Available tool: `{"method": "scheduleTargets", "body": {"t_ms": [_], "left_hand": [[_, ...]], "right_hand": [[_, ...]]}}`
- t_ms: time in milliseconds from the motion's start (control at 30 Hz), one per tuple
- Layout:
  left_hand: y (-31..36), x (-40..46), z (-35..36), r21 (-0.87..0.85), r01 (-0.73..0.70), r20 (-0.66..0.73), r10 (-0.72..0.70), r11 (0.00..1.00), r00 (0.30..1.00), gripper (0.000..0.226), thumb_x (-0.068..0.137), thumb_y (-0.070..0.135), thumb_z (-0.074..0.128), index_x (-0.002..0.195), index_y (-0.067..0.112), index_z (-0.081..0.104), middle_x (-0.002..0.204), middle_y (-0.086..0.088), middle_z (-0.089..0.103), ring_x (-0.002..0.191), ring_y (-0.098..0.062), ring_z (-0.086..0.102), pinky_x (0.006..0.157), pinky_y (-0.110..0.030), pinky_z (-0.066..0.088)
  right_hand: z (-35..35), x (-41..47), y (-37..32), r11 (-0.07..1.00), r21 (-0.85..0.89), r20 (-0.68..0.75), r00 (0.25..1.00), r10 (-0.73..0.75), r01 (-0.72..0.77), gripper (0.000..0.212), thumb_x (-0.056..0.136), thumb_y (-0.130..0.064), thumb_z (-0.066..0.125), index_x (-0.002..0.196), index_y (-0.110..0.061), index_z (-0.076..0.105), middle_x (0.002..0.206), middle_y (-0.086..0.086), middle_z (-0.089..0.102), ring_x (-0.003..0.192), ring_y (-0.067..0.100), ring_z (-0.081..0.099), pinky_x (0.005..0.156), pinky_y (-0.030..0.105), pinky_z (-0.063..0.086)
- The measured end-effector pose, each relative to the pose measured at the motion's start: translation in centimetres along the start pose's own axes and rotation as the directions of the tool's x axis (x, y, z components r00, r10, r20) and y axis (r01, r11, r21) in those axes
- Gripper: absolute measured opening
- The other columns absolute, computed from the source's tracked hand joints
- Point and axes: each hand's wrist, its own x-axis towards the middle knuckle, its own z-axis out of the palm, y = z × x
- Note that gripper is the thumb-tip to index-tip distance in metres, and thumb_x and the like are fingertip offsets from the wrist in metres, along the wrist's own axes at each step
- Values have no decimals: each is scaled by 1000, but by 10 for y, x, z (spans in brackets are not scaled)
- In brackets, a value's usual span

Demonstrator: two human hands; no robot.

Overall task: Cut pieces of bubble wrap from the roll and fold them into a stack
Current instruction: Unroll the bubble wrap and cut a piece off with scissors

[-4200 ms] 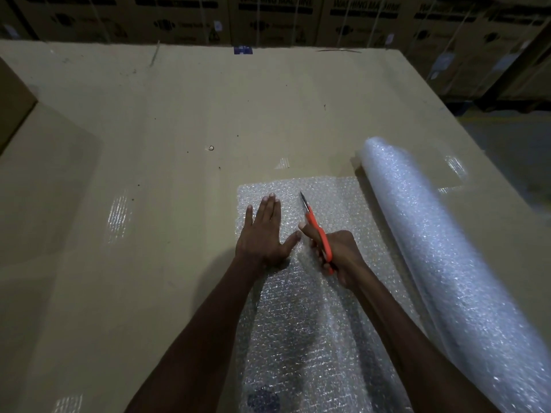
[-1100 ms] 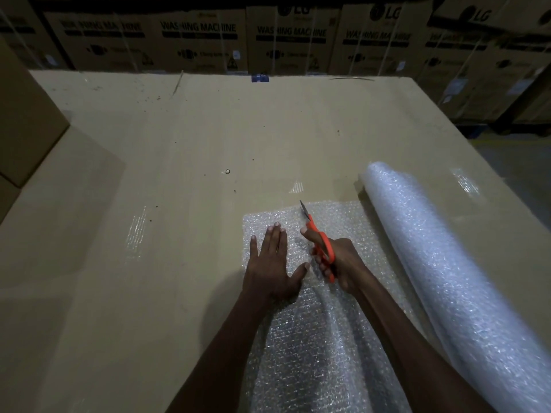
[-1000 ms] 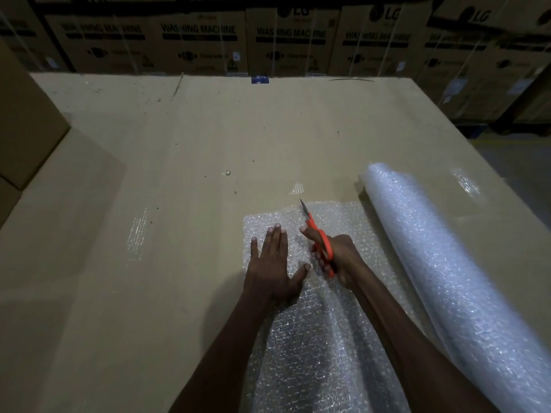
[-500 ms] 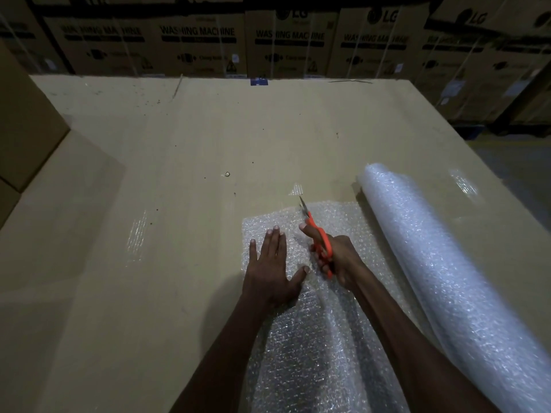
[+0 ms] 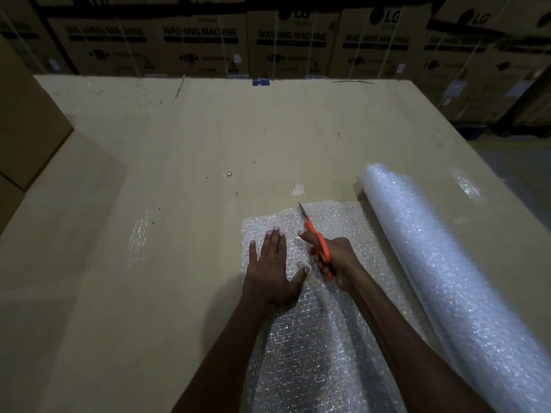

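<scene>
A thick roll of bubble wrap (image 5: 447, 278) lies diagonally on the right of a cardboard work surface (image 5: 179, 234). A sheet unrolled from it (image 5: 343, 228) spreads leftward under my arms. My left hand (image 5: 271, 269) lies flat on the sheet's left strip, fingers spread. My right hand (image 5: 337, 260) grips orange-handled scissors (image 5: 317, 242), blades pointing away from me, tips close to the sheet's far edge. The sheet buckles upward between my forearms (image 5: 322, 323).
Stacked washing machine cartons (image 5: 268, 40) line the far edge. A brown box (image 5: 26, 129) stands at the left. Floor shows beyond the surface's right edge (image 5: 512, 174). Small debris specks and tape strips (image 5: 138, 234) mark the cardboard.
The scissors have crept forward along the sheet toward its far edge. My left hand stays pressed flat in about the same place. The view has tilted up slightly.
</scene>
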Motion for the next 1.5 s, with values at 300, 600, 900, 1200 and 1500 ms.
{"method": "scheduleTargets", "body": {"t_ms": [300,600,900,1200,1500], "left_hand": [[-1,0,3,8,-10,-22,10,1000,1000,93,95,71,23,157,3,20,166,-13,10,154,-25,6,122,-53,0],[-2,-1,2,-3,4,-4,-4,1000,1000,92,94,70,26,158,4,17,166,-11,8,155,-23,3,123,-55,3],[-5,-6,0,20,11,39,-12,1000,999,95,94,73,21,159,5,13,167,-10,4,155,-23,-1,123,-53,-2],[-6,0,-14,12,24,196,-26,1000,980,97,91,77,13,159,10,-7,166,-7,-16,153,-20,-16,121,-53,-13],[15,-50,-27,0,-8,169,7,1000,986,80,100,61,8,159,7,1,167,-8,-6,154,-20,-10,120,-53,-13]], "right_hand": [[-8,-7,10,1000,-1,42,999,8,-8,43,77,-44,86,69,-5,69,47,4,53,34,13,40,37,19,32],[-6,-2,7,1000,3,24,999,-22,22,40,79,-38,86,74,-1,71,49,6,56,36,12,44,36,20,34],[-12,-8,5,1000,-30,71,997,-7,9,43,79,-39,86,78,1,71,52,10,56,37,15,45,36,20,36],[-43,-36,22,929,-286,-41,965,-258,236,30,82,-38,84,87,-9,79,65,7,73,55,22,66,56,32,56],[-84,-59,76,526,-843,-189,849,-493,117,24,86,-33,68,86,-8,70,85,15,73,77,32,67,61,32,39]]}}
